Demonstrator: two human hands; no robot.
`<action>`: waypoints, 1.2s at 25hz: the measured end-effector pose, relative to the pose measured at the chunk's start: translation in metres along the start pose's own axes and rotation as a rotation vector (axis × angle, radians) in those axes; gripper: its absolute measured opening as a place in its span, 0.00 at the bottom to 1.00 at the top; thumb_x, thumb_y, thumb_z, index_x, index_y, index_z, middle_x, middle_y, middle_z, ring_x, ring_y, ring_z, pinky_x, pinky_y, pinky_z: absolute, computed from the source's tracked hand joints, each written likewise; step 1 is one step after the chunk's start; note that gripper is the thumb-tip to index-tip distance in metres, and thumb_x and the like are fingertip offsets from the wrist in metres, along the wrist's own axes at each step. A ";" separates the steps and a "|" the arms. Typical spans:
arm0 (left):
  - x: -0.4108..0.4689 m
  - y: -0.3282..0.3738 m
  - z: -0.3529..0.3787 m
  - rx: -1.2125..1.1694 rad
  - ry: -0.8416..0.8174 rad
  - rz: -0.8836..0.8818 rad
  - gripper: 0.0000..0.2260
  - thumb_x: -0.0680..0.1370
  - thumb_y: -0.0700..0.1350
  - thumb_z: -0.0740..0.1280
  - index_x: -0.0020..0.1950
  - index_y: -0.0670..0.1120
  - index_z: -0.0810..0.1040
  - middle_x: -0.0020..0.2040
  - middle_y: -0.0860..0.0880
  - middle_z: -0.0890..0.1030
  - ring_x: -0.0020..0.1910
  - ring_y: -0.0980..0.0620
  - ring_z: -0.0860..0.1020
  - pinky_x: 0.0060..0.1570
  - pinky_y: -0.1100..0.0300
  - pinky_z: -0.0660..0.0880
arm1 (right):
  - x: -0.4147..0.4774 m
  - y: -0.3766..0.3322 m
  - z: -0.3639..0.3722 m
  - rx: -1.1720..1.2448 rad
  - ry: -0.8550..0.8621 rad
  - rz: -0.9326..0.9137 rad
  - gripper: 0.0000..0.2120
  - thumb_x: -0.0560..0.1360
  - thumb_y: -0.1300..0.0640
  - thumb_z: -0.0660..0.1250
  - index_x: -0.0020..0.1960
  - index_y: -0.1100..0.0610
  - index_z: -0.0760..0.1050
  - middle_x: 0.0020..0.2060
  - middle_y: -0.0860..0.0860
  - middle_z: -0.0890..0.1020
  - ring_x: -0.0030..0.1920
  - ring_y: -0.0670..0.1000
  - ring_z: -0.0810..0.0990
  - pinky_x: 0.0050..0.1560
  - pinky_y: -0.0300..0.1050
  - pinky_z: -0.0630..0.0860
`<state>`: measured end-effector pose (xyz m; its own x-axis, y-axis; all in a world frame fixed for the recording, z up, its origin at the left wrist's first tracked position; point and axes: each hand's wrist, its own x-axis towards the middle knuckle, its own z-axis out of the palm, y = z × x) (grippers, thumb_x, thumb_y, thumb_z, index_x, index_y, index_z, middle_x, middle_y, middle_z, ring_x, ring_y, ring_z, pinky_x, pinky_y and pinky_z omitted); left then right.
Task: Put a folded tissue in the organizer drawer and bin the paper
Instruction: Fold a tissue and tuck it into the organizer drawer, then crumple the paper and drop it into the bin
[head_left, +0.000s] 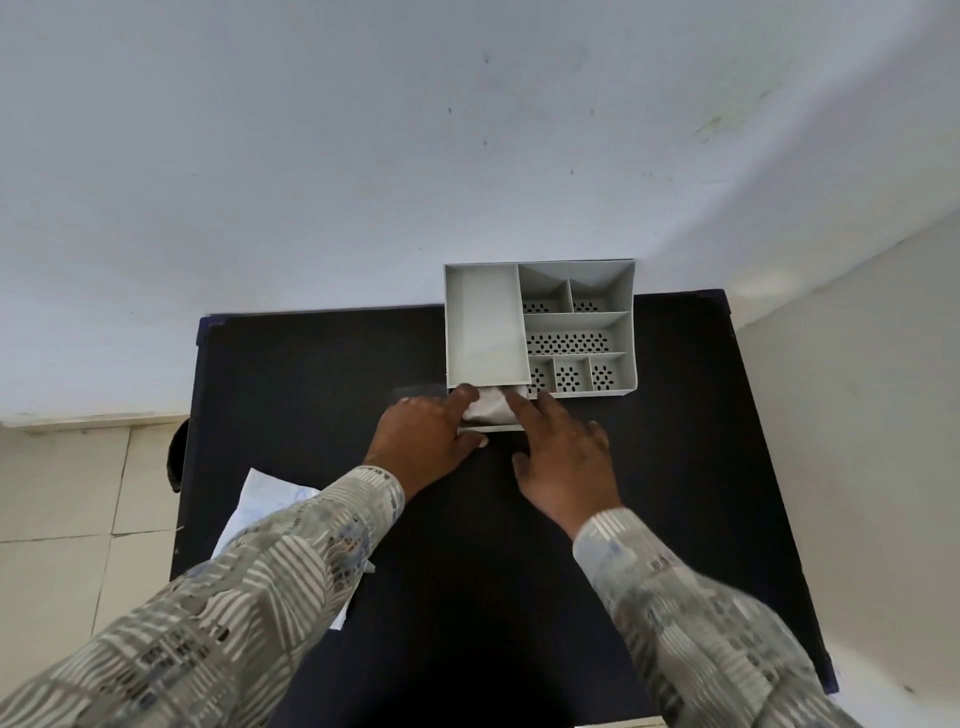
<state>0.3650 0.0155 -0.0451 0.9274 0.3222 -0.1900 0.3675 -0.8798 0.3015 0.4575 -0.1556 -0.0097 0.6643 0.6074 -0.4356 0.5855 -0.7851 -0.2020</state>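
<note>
A: Where does the person stand with the job?

B: Both hands are at the pulled-out drawer (491, 427). The left hand (426, 441) has its fingers spread and laid flat, the forefinger pressing the left edge of the folded tissue (488, 408). The right hand (563, 457) mirrors it, fingers loosely open, its forefinger on the tissue's right edge. Neither hand closes around anything; they only press and tuck.

A: So the tissue is in?

B: It sits in the drawer between the two forefingers, bunched a little and not lying flat. The drawer is open, sticking out toward the person from under the grey organizer (540, 327), which stands just beyond the fingertips at the far edge of the dark table (675, 467). Judging by that, the first half is nearly done; flattening the tissue and shutting the drawer remain.

A: And the paper?

B: The paper (270, 512) lies on the table near the person, partly under the left sleeve (291, 561), untouched. A dark rounded thing (176, 457) shows off the table's left edge, possibly the bin, though that cannot be told. Binning is all still to do.
</note>
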 end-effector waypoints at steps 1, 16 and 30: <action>0.000 0.000 0.001 -0.003 0.020 -0.005 0.25 0.77 0.64 0.70 0.67 0.51 0.72 0.46 0.47 0.86 0.44 0.42 0.86 0.45 0.49 0.84 | -0.010 -0.001 0.000 0.001 0.035 -0.002 0.34 0.78 0.49 0.67 0.81 0.43 0.58 0.78 0.53 0.70 0.73 0.58 0.75 0.75 0.68 0.64; 0.002 0.006 -0.018 -0.233 0.115 -0.111 0.11 0.77 0.43 0.66 0.52 0.51 0.87 0.41 0.48 0.89 0.39 0.44 0.85 0.53 0.47 0.83 | 0.019 -0.012 -0.016 0.149 -0.025 -0.080 0.23 0.81 0.55 0.63 0.76 0.49 0.71 0.72 0.52 0.79 0.71 0.58 0.77 0.73 0.62 0.70; -0.050 -0.031 -0.019 -0.339 0.151 -0.244 0.11 0.78 0.47 0.70 0.60 0.53 0.86 0.50 0.48 0.89 0.47 0.44 0.87 0.54 0.50 0.81 | 0.000 -0.035 0.000 0.116 -0.043 -0.032 0.28 0.80 0.49 0.64 0.80 0.44 0.65 0.72 0.51 0.77 0.71 0.57 0.76 0.74 0.60 0.69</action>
<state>0.3086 0.0337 -0.0273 0.8010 0.5762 -0.1624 0.5558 -0.6150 0.5593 0.4368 -0.1281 -0.0025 0.6244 0.6283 -0.4641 0.5465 -0.7759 -0.3152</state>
